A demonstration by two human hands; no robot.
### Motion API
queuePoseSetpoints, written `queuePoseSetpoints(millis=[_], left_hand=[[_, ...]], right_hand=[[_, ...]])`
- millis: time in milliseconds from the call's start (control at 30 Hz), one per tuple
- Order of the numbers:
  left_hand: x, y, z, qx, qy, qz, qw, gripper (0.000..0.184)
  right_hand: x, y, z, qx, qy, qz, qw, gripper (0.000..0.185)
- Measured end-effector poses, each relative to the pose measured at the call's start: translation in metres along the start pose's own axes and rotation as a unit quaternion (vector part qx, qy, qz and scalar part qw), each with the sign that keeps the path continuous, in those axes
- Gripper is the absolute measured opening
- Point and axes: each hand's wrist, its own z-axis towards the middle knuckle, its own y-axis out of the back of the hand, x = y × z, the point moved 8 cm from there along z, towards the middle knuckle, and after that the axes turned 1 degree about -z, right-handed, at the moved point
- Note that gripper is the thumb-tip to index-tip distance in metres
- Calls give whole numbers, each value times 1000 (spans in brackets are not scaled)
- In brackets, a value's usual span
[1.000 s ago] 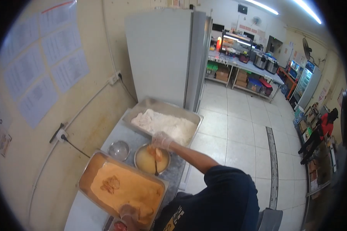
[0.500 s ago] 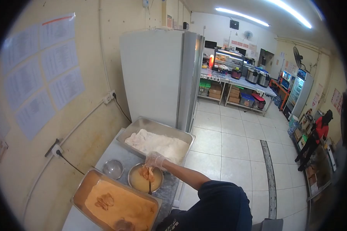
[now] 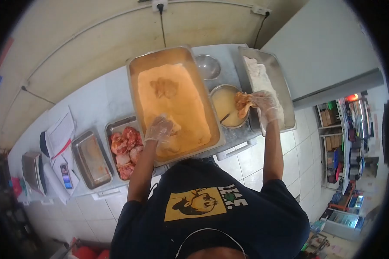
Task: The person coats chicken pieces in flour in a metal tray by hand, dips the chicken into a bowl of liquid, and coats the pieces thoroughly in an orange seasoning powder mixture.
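Observation:
My right hand (image 3: pixel 267 105), in a clear plastic glove, grips a wet, orange-tinted piece of chicken (image 3: pixel 243 103) at the right rim of a steel bowl of cloudy yellowish liquid (image 3: pixel 222 96). A dark utensil handle (image 3: pixel 225 117) rests in that bowl. My gloved left hand (image 3: pixel 160 128) is low in a deep steel tray (image 3: pixel 132 82) of orange breading flour (image 3: pixel 173 73). Its fingers curl round a flour-covered piece (image 3: pixel 175 127), partly hidden by the glove. Another coated chicken piece (image 3: pixel 165 87) lies farther back in the flour.
A tray of white flour (image 3: pixel 285 86) stands right of the bowl, beside a tall fridge (image 3: pixel 328 47). An empty small bowl (image 3: pixel 208 67) sits behind. Leftward are a tray of raw meat (image 3: pixel 126 149), a stained tray (image 3: pixel 92 159), papers (image 3: pixel 59 129) and a phone (image 3: pixel 66 176).
My view has swung left and down, bringing my left hand, the raw meat and the papers into sight. My right hand still holds the chicken, now by the bowl's right rim.

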Motion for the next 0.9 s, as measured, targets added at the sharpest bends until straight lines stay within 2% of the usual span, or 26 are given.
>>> queuePoseSetpoints(millis=[33, 100, 167, 200, 233, 267, 333, 400, 433, 467, 500, 533, 567, 633, 667, 700, 733, 800, 867, 900], left_hand=[[6, -9, 2, -11, 10, -11, 1000, 27], [34, -52, 13, -108, 18, -89, 990, 31], [64, -83, 21, -215, 52, -322, 920, 39], [64, -77, 20, -195, 82, -435, 875, 39], [64, -70, 18, -185, 117, -539, 813, 39], [71, -72, 14, -191, 178, -627, 734, 40], [70, -62, 3, -194, 238, -701, 643, 42], [49, -39, -2, -152, 169, -819, 527, 49], [48, -36, -4, -153, 171, -817, 529, 49], [45, -32, -4, -166, 152, -852, 472, 50], [42, -29, -4, -179, 131, -884, 412, 52], [41, -28, -3, -183, 132, -884, 409, 52], [43, -27, -4, -212, 141, -882, 397, 50], [52, -31, -6, -250, 154, -879, 375, 47], [53, -33, 0, -228, 128, -888, 379, 43], [51, -34, 4, -204, 102, -895, 384, 40], [47, -30, 3, -205, 103, -896, 380, 40], [41, -30, 1, -223, 155, -915, 299, 33], [49, -68, 23, -209, 137, -919, 304, 32], [49, -69, 29, -199, 120, -922, 311, 31]], right_hand=[[14, -3, 1, 7, -23, -36, 999, 9], [56, -18, -2, 19, -13, -55, 998, 11], [91, -48, -12, 27, -3, -73, 997, 14], [119, -71, -22, 39, 74, 62, 995, 16], [138, -86, -31, 49, 149, 196, 968, 19], [140, -101, -23, 62, 185, 66, 979, 20], [127, -136, 2, 78, 233, -42, 968, 21], [114, -186, 15, 83, 234, -120, 961, 19], [108, -210, 20, 82, 220, -221, 947, 19], [94, -231, 28, 83, 221, -219, 947, 19], [75, -260, 33, 98, 270, -338, 897, 21], [58, -283, 35, 111, 315, -450, 828, 24], [47, -294, 34, 115, 320, -450, 826, 24], [37, -324, 5, 154, 436, -530, 711, 35], [33, -325, -6, 162, 439, -529, 708, 35], [26, -320, -10, 297, 289, -301, 859, 41], [15, -320, -19, 395, 102, -41, 912, 47], [21, -311, -35, 371, 126, -34, 919, 47], [25, -302, -41, 344, 150, -26, 926, 46], [20, -297, -39, 315, 116, -20, 942, 42]])
